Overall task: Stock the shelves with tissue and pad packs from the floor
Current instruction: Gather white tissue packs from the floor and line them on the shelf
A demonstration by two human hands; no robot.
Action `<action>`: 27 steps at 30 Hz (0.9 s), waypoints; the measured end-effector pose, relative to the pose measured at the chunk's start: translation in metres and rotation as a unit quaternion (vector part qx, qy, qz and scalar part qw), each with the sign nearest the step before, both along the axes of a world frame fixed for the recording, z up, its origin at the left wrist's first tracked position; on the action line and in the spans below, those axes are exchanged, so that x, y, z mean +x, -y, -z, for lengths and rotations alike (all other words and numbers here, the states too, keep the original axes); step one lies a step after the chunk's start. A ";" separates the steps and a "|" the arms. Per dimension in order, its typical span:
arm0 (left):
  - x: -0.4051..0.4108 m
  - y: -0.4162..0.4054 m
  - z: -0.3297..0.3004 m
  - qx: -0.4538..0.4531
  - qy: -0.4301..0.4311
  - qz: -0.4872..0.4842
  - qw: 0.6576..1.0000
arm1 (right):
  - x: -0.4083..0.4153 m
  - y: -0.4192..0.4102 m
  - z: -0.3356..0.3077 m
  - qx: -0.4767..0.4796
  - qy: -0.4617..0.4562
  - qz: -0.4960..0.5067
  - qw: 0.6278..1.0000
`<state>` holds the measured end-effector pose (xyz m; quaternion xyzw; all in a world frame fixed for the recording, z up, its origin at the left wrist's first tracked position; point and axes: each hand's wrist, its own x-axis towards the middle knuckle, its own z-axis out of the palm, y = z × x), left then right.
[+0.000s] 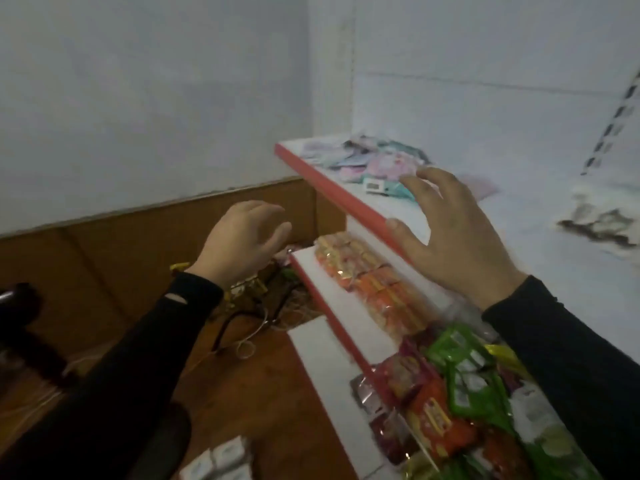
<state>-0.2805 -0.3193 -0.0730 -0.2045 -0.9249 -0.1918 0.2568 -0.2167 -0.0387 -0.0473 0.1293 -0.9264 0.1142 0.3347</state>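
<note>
Several pastel pink and teal pad packs [375, 159] lie in a loose pile at the far left end of the top white shelf [519, 233] with a red front edge. My right hand [453, 233] hovers over that edge, fingers spread and holding nothing, just short of the packs. Left of the shelf unit, my left hand [242, 240] hangs in the air with relaxed fingers and holds nothing. On the floor at the bottom lie white tissue packs [218, 462].
The shelf below carries orange snack packs [374, 282]; the lower one holds red and green packets [460, 393]. Cables and clutter [256, 306] lie on the wooden floor by the brown wall panel. A dark object [20, 317] stands at the far left.
</note>
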 end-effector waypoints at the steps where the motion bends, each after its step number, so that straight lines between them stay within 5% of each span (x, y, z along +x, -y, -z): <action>1: 0.019 0.025 0.015 -0.007 0.019 -0.038 0.999 | -0.002 0.018 0.011 -0.004 0.010 -0.026 1.000; 14: 0.188 0.255 0.196 0.020 0.206 -0.285 0.936 | -0.014 0.246 0.182 0.071 0.212 -0.237 0.945; 27: 0.122 0.364 0.449 -0.015 0.450 -0.261 0.854 | -0.079 0.381 0.458 0.194 0.467 -0.219 0.834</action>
